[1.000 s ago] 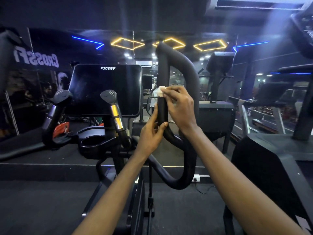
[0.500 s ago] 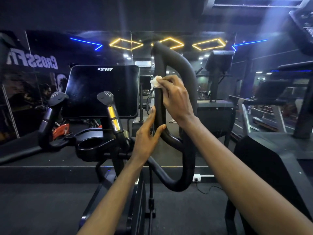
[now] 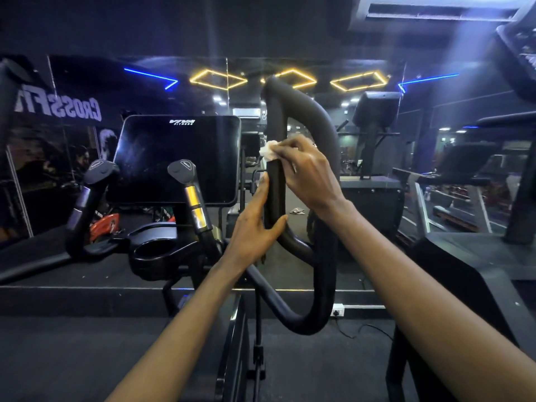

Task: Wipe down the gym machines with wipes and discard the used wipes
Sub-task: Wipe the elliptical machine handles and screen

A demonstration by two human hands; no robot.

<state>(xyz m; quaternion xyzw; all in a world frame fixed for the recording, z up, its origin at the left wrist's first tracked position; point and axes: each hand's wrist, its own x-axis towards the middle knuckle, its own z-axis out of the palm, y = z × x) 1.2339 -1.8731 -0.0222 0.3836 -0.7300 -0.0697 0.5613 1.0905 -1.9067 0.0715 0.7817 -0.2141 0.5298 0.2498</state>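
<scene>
**Dim gym, wipe pressed to the upright bar of the loop handle**

Mirrors and neon strips fill the wall ahead, with a dark console screen [image 3: 177, 158] to my left. The black loop handle [image 3: 323, 123] stands straight in front of me, and its near bar runs almost vertically.

My right hand [image 3: 310, 172] reaches in from the right and pinches a crumpled white wipe [image 3: 268, 150] against that bar. The wipe shows at my fingertips on the bar's left face. My left hand [image 3: 255, 227] sits just below on the same bar, fingers straight up along its left side and thumb across the front. It braces the bar rather than closing round it.

Because the bar's long axis is vertical, I judge the next stroke should run up or down it. The right hand carries the wipe, with the curved top of the loop above it.

The cup holder [image 3: 153, 248] below the screen is too dark inside for me to tell its contents. I see no bin for the used wipe.
</scene>
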